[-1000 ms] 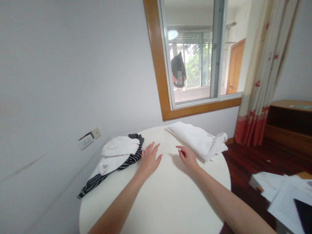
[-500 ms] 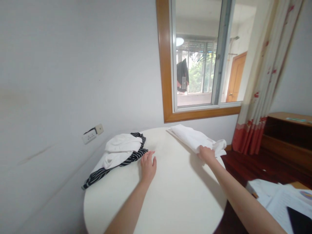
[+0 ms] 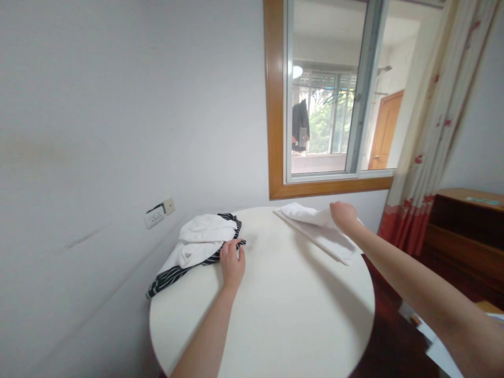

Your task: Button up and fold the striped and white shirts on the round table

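Surface in head view: from my remote place I look down at a round white surface (image 3: 275, 315), which stands close to the wall (image 3: 98, 131); it carries cloth along its left edge and at its far right.
Right hand: my right hand (image 3: 343, 216) is closed like a fist, with the knuckles upward; it seems to hold the white cloth (image 3: 321, 231) by an edge, although the fingertips are hidden from me.
White cloth: it lies partly on the far right of the surface and partly rises to the right hand; it slopes so, I think, because only one edge is held and the rest sinks by its own weight.
Left hand: my left hand (image 3: 233, 258) is half open, with the fingers bent and the thumb apart; the fingertips are at the edge of the striped cloth (image 3: 171, 278); whether they pinch it or only rest there, I cannot tell.
Striped cloth: it is dark with pale lines; it lies under a crumpled white bundle (image 3: 207, 231), whose weight probably helps to keep it from sliding; one end reaches the left edge of the surface.
Wall: a socket (image 3: 155, 217) is fixed behind the bundle; the wooden window frame (image 3: 275, 105) is farther right.
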Available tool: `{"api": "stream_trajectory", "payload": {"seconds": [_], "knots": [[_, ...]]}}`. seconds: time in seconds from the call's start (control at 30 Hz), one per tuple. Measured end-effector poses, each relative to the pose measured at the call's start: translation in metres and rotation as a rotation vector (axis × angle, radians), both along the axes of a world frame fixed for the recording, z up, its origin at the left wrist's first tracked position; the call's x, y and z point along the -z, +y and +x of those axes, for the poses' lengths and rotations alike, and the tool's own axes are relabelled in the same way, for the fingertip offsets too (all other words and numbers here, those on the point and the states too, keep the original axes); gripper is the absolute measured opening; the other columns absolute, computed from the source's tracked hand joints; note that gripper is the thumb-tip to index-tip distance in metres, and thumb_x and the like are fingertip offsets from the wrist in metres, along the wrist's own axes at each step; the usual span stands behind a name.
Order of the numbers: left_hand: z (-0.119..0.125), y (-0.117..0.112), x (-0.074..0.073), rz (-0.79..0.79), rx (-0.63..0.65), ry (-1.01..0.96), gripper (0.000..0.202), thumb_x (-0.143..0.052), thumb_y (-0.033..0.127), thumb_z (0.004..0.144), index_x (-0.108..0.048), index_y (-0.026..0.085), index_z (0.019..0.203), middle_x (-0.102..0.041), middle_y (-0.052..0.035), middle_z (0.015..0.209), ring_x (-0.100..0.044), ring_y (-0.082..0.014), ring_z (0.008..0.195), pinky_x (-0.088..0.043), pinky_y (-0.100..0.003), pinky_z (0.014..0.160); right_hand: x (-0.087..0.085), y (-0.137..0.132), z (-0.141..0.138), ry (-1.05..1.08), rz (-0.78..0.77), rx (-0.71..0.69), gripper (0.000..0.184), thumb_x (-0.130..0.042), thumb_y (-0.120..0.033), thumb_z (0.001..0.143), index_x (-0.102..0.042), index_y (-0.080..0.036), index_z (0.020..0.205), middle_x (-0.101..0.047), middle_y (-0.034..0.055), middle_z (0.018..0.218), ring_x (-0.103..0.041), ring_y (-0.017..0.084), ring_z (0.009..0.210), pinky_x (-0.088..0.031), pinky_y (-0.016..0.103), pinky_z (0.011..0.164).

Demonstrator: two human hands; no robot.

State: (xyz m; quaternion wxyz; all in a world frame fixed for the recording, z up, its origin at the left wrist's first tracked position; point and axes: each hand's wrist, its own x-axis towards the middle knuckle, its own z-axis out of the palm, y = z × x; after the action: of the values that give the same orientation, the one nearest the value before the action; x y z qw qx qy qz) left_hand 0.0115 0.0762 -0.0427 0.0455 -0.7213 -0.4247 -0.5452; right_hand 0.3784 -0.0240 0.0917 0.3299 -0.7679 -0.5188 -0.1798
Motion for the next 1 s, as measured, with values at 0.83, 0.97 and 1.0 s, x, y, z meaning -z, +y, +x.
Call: {"api": "stream_trajectory", "payload": {"seconds": [0.83, 0.97, 1.0], "knots": [[-0.014, 0.009, 0.0, -0.16, 0.157, -0.201, 0.028, -0.039, 0.032, 0.09, -0.058, 0.017, 0.105, -0.061, -0.0108, 0.099, -0.057, -0.0198, 0.09, -0.048, -0.035, 0.083, 0.047, -0.111, -0.17, 0.671, -1.005, -1.603, 0.04, -0.045, -0.002, 0.066, -0.071, -0.014, 0.094, -0.068, 0.0053, 0.106, -0.061, 0.02, 0.105, -0.045, 0.03, 0.089], [-0.003, 0.004, 0.008, -0.318, 0.346, 0.032, 0.035, -0.044, 0.037, 0.088, -0.059, 0.016, 0.111, -0.062, -0.0112, 0.106, -0.059, -0.0197, 0.094, -0.047, -0.036, 0.088, 0.047, -0.088, -0.151, 0.898, -1.004, -1.533, 0.027, -0.054, -0.021, 0.079, -0.065, -0.012, 0.102, -0.067, 0.0104, 0.103, -0.065, 0.022, 0.098, -0.046, 0.036, 0.089], [-0.001, 0.002, 0.009, -0.349, 0.376, 0.096, 0.037, -0.046, 0.04, 0.087, -0.059, 0.016, 0.113, -0.062, -0.0111, 0.109, -0.058, -0.0205, 0.098, -0.045, -0.037, 0.092, 0.052, -0.08, -0.146, 0.942, -0.937, -1.462, 0.027, -0.054, -0.027, 0.082, -0.063, -0.012, 0.103, -0.067, 0.0105, 0.099, -0.066, 0.021, 0.091, -0.048, 0.036, 0.086]]}}
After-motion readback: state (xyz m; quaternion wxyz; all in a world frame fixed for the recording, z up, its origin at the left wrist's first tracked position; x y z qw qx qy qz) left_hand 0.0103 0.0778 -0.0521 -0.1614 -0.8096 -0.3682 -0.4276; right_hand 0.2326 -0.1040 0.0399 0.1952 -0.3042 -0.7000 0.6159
